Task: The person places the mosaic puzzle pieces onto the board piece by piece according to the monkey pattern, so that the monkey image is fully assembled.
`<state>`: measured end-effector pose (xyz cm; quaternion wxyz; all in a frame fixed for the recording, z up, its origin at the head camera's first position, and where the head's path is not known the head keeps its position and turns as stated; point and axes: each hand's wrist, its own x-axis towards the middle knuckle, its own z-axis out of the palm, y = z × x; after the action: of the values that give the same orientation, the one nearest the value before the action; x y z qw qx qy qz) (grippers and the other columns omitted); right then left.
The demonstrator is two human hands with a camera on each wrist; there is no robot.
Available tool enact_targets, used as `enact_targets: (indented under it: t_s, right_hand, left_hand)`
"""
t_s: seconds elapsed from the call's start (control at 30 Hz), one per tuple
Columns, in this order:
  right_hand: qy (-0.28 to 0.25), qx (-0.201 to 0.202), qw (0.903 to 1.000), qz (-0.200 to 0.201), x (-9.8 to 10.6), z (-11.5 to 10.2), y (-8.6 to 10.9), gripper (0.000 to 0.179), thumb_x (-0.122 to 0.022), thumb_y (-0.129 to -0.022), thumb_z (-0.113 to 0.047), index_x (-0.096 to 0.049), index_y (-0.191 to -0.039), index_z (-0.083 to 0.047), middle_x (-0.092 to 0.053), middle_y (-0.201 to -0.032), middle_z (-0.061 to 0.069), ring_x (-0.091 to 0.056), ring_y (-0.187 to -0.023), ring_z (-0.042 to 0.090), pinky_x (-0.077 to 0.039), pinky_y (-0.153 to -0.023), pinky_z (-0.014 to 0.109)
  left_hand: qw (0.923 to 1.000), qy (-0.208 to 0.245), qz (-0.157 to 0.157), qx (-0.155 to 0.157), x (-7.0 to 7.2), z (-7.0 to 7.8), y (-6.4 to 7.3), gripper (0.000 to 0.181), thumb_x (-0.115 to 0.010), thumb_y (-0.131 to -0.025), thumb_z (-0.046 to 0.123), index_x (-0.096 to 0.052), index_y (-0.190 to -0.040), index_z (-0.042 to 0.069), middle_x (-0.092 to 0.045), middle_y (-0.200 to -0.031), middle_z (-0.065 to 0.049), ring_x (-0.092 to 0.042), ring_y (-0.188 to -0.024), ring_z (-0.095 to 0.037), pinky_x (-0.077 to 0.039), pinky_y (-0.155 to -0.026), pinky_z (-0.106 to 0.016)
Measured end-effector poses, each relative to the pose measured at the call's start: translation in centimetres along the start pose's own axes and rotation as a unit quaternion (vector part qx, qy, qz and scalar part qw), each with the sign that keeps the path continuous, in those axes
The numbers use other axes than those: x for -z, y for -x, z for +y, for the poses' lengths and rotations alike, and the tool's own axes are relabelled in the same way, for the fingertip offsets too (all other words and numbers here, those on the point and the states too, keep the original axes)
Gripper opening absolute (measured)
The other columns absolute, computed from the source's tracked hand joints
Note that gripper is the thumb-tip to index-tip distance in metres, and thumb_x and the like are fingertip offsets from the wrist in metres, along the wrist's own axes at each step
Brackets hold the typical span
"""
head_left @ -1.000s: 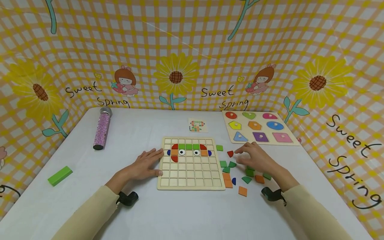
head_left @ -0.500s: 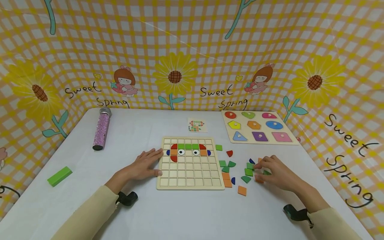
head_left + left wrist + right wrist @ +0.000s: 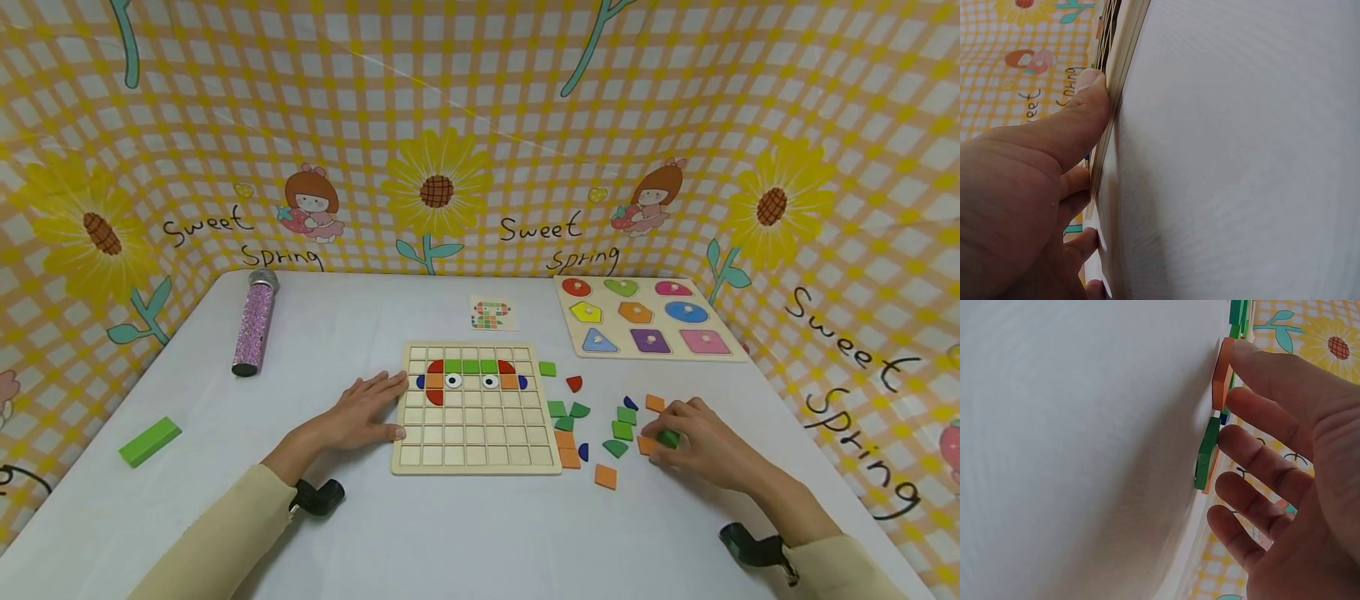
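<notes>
our right hand point(image 3: 701, 446) shifted from red piece point(image 3: 574, 383) to green piece point(image 3: 667, 437), orange tile point(image 3: 645, 446) near its thumb; fingers parted, seemingly nothing picked yet; left hand point(image 3: 356, 412) rests against board point(image 3: 477, 435).

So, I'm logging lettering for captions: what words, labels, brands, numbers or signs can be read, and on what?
"Sweet Spring": patterned cloth, left of the middle sunflower.
"Sweet Spring": same cloth, right of that sunflower.
"Sweet Spring": same cloth, far right.
Left wrist view: cloth lettering, partly covered; "eet" reads.
Right wrist view: black strokes behind the right hand, too covered to read.
No brands or numbers readable.
</notes>
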<state>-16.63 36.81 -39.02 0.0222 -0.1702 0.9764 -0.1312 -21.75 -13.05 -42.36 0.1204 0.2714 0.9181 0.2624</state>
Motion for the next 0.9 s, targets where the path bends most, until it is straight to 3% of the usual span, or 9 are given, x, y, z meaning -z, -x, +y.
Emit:
enact_targets:
  t_s: [0.3,0.9]
  right_hand:
    - [-0.002,0.000,1.0000,0.008,-0.1,-0.1,0.1,0.023,-0.078,-0.075,-0.025,-0.072,-0.097,-0.023,-0.058,-0.095,-0.005,-0.040,-0.094,0.014,-0.039,-0.075,0.031]
    - [0.032,0.033,0.9984,0.034,-1.1,-1.2,-1.8,0.029,-0.078,-0.075,-0.029,-0.073,-0.100,-0.015,-0.059,-0.091,-0.003,-0.042,-0.087,0.014,-0.037,-0.070,0.028]
  left_hand:
    - [1.0000,0.004,-0.002,0.001,0.1,0.3,0.0,0.076,-0.063,-0.089,0.035,-0.027,-0.149,0.005,-0.022,-0.158,-0.013,-0.013,-0.146,-0.039,-0.006,-0.115,-0.064]
    - [1.0000,0.006,-0.002,0.005,0.0,0.1,0.0,0.077,-0.063,-0.089,0.036,-0.027,-0.149,0.006,-0.022,-0.158,-0.011,-0.012,-0.146,-0.038,-0.006,-0.115,-0.063]
